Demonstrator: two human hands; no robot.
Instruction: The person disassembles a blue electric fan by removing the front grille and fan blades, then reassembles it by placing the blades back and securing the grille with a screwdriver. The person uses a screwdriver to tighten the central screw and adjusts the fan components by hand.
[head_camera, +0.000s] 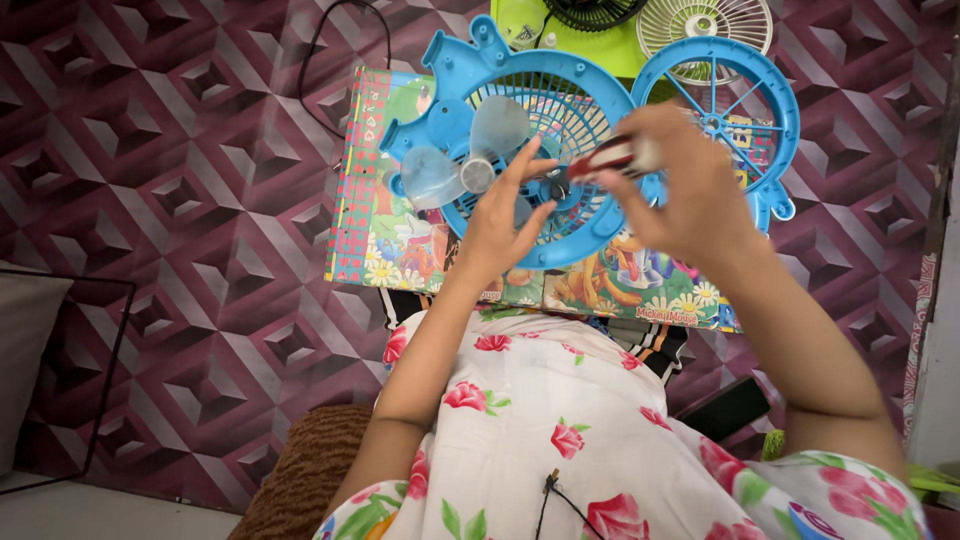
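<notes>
A blue plastic fan body (470, 60) with its round rear grille lies on a colourful cartoon-printed board (380, 230). A clear fan blade (470, 155) rests on the grille, left of the hub. My left hand (500, 215) has its fingers spread at the dark motor hub (553, 183). My right hand (690, 190) grips a screwdriver with a red and white handle (615, 157), its tip at the hub. The blue front grille (715, 110) lies to the right, partly behind my right hand.
Two more small fans, one black (590, 12) and one white (705, 25), stand on a green surface (600, 50) at the top. A black cable (320, 60) loops over the maroon patterned floor mat (180, 200). A grey cushion (25, 350) sits at left, and floral cloth (560, 430) covers my lap.
</notes>
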